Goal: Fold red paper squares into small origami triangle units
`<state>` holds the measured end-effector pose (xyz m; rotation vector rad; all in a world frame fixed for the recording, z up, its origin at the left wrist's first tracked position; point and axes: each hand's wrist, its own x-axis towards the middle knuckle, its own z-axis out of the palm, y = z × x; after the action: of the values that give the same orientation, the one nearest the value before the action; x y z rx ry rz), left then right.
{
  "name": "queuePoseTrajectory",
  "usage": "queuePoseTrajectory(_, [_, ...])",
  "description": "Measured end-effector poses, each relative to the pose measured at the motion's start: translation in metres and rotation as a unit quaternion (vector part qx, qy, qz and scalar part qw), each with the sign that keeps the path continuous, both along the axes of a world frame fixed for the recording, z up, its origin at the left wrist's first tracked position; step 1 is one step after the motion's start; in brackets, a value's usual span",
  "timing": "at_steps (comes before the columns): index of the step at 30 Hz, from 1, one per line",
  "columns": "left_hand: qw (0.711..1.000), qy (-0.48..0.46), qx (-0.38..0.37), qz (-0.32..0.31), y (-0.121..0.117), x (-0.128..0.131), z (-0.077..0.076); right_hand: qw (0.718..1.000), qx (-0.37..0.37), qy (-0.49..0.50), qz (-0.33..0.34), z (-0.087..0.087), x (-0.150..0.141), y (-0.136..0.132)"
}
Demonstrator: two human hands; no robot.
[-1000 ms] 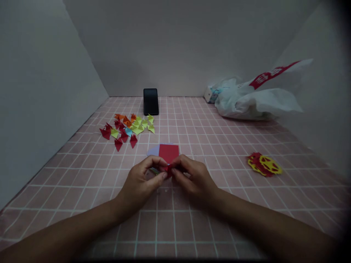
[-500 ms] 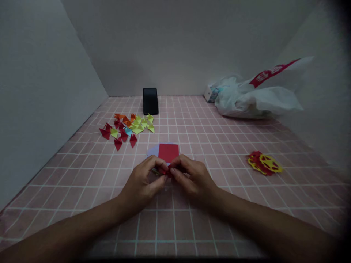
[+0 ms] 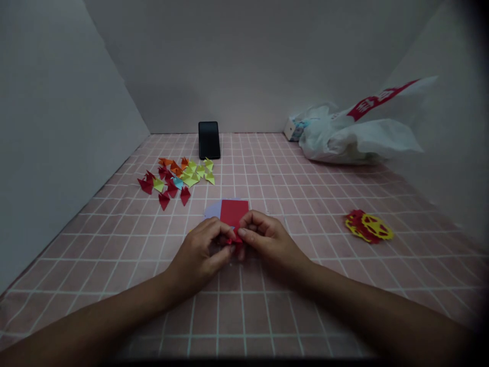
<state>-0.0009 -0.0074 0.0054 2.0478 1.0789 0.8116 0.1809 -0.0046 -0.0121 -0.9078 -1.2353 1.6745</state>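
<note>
The small folded red paper [image 3: 237, 236] is between your two hands, just above the near edge of a flat red square [image 3: 234, 210], at the middle of the desk [image 3: 313, 316]. Your left hand [image 3: 202, 248] pinches it from one side, thumb and fingers nearly together; your right hand [image 3: 267, 235] has its thumb and forefinger closed at the other side, the fingers curled. Beneath the red square you have a lilac sheet [image 3: 214, 209] showing at its left. Farther off to your left lies a cluster of folded paper shapes [image 3: 178, 183] in red, orange, yellow and blue, with a black phone [image 3: 209, 140] behind. Well to your right are red and yellow cut-outs [image 3: 369, 227]; beyond them, a white plastic bag [image 3: 340, 145] rests against a small box [image 3: 292, 130]
</note>
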Motion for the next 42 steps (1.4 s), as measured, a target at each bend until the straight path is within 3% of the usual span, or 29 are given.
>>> queuePoseTrajectory(4, [1.0, -0.003, 0.007, 0.005, 0.002, 0.0, 0.0, 1.0, -0.006, 0.013, 0.004, -0.002, 0.0, 0.0])
queuePoseTrajectory(9, [0.999, -0.015, 0.02, 0.041, 0.003, -0.001, 0.0, 0.99, 0.127, -0.05, -0.026, 0.003, 0.001, -0.001])
queuePoseTrajectory(14, [0.999, -0.025, 0.017, 0.041, 0.003, -0.002, -0.002, 0.954, 0.242, -0.174, -0.027, 0.001, 0.003, 0.0])
queuePoseTrajectory(17, [0.997, -0.064, -0.031, 0.043, 0.002, 0.0, -0.002, 0.951, 0.251, -0.174, -0.049, 0.001, 0.004, 0.001])
queuePoseTrajectory(21, [0.976, -0.147, -0.153, 0.044, 0.001, 0.0, 0.004, 0.953, 0.248, -0.158, -0.079, 0.004, 0.005, 0.001])
queuePoseTrajectory(24, [0.967, -0.151, -0.2, 0.036, 0.002, -0.001, 0.009, 0.947, 0.262, -0.168, -0.076, 0.005, 0.005, 0.001])
queuePoseTrajectory(32, [0.954, -0.182, -0.233, 0.04, 0.003, -0.001, 0.007, 0.932, 0.312, -0.166, -0.082, 0.003, 0.005, 0.001])
queuePoseTrajectory(36, [0.926, -0.253, -0.276, 0.053, 0.003, 0.0, 0.003, 0.922, 0.32, -0.192, -0.106, 0.004, 0.005, 0.001])
queuePoseTrajectory(42, [0.942, -0.208, -0.258, 0.05, 0.002, 0.0, 0.005, 0.899, 0.355, -0.228, -0.116, 0.006, 0.005, 0.0])
